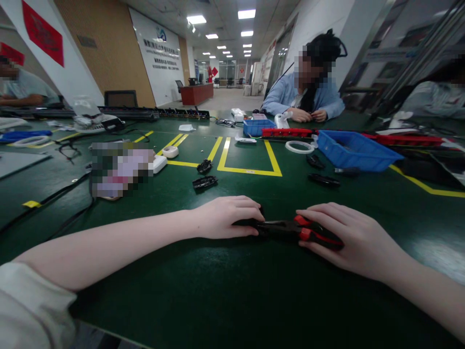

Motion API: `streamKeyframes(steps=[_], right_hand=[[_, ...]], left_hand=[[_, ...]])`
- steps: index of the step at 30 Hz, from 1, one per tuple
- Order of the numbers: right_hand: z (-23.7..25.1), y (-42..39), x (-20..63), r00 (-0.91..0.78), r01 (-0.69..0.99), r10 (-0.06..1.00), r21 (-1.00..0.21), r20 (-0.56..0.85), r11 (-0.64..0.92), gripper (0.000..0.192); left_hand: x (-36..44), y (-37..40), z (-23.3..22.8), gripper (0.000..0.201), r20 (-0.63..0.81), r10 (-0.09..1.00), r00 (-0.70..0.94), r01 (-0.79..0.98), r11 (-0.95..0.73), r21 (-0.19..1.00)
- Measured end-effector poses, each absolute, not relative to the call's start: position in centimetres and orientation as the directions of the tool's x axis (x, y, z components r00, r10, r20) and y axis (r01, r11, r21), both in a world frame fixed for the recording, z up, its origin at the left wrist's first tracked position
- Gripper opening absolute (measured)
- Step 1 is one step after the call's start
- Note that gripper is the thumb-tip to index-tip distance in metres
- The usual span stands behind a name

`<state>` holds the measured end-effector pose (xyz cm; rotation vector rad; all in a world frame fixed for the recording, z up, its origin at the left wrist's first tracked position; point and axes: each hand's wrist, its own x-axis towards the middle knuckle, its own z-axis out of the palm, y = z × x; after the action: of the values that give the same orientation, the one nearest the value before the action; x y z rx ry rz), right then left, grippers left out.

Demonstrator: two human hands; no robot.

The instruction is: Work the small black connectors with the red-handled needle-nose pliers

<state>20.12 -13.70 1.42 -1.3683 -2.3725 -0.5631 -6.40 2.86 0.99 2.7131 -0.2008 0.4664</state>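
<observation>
Red-handled long-nose pliers [305, 231] lie in the grip of my right hand [347, 237], the jaws pointing left. My left hand [230, 217] is closed around a small black part [248, 222], mostly hidden by the fingers. The pliers' tips meet this part at my left fingertips; whether the jaws bite on it I cannot tell. Beyond my left hand lie two black plastic pieces, a nearer one [205, 182] and a farther one [204, 166]. More black pieces, among them a long one [324, 180], rest beyond my right hand.
A blue bin [358, 150] stands at the right, a smaller blue bin [258, 127] farther back. A white ring [300, 147], a tape roll [170, 152] and a blurred-out phone [123, 169] lie on the green table [232, 291]. A person [305, 92] sits across.
</observation>
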Motion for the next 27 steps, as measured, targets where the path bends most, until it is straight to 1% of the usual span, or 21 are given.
streamKeyframes(steps=[6,15,27], right_hand=[[1.40,-13.75,20.05,-0.479,0.871,0.728,0.167,0.491,0.461,0.036],[1.28,-13.90,20.04,-0.510,0.859,0.714,0.241,0.480,0.452,0.037],[1.09,-13.78,20.31,-0.488,0.871,0.741,0.212,0.460,0.442,0.040]], left_hand=[[-6.51,2.92,0.88,0.031,0.334,-0.076,0.940,-0.190,-0.927,0.323],[-6.54,3.02,0.82,0.032,0.322,-0.089,0.942,-0.196,-0.927,0.319],[-6.52,2.87,1.00,0.033,0.299,-0.080,0.951,-0.178,-0.932,0.317]])
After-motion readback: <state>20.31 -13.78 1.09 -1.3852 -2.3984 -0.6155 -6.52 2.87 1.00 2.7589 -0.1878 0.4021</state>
